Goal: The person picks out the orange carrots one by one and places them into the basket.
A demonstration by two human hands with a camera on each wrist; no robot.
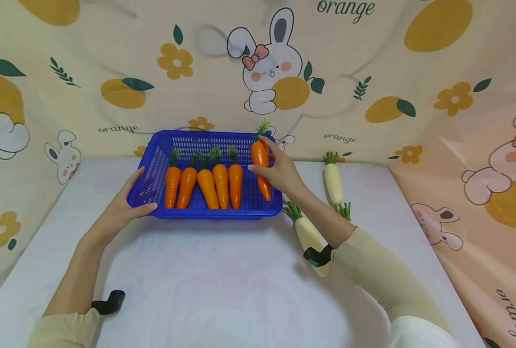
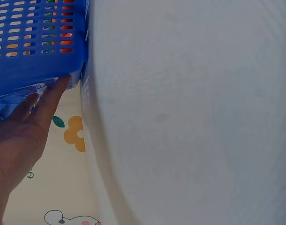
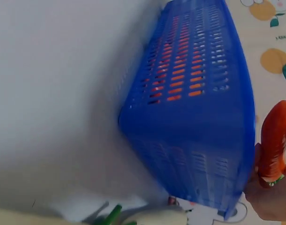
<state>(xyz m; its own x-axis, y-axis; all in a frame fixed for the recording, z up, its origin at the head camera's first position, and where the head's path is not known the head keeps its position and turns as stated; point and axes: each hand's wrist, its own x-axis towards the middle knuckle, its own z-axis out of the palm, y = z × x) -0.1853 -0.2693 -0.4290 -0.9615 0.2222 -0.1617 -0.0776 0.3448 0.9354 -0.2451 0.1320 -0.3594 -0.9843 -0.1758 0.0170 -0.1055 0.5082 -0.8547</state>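
Observation:
A blue plastic basket with slotted walls stands at the back of the table. Inside it several orange carrots lie side by side, green tops toward the far wall. My right hand pinches another carrot between thumb and fingers over the basket's right end; in the right wrist view that carrot shows above the rim. At the basket's left end, my left hand rests with thumb near the front rim and fingers along the side. The left wrist view shows its fingers extended against the basket wall.
To the right of the basket lie white radishes with green tops: one at the back, another partly under my right forearm, and a third top behind the arm. A patterned cloth hangs behind the white table.

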